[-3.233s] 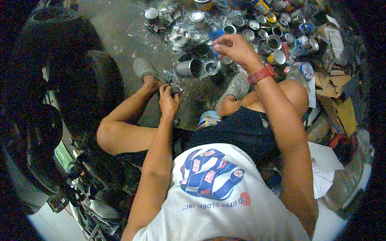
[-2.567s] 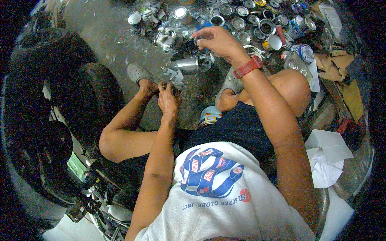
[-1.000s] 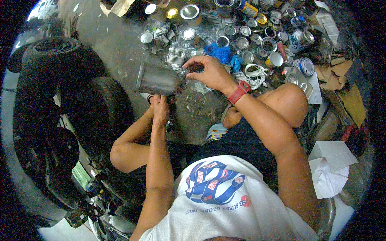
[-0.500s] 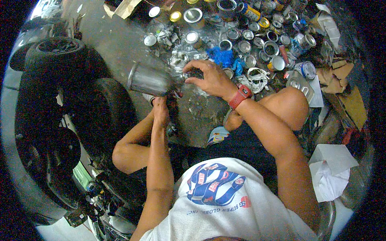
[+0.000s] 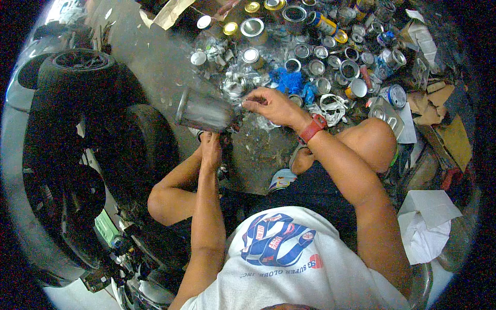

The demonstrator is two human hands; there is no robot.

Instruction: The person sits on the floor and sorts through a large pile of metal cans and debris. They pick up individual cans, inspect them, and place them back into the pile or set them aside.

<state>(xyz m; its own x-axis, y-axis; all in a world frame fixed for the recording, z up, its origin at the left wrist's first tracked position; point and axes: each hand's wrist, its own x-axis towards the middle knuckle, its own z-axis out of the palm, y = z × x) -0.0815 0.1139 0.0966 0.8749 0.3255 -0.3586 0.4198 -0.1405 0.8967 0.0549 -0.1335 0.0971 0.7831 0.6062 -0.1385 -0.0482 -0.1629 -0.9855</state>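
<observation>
A paint spray gun with a grey metal cup (image 5: 204,110) is tilted on its side in front of me, its cup pointing left. My left hand (image 5: 211,147) is wrapped round the gun below the cup; most of its fingers are hidden. Close to the gun's right end, my right hand (image 5: 276,107) has its thumb and fingertips drawn together in a pinch. Whatever is between those fingertips is too small and dark to name. A red watch (image 5: 313,128) is on my right wrist.
Many open paint cans (image 5: 349,68) crowd the floor ahead and to the right, with a blue crumpled cloth (image 5: 287,78) among them. Black wheels (image 5: 77,85) and car parts line my left. Torn cardboard (image 5: 454,138) and a white box (image 5: 426,225) are at my right.
My right thumb and fingers, spread in a curve before, have come together in a pinch. The spray gun and my left hand appear slightly farther right and lower, as the whole view has shifted.
</observation>
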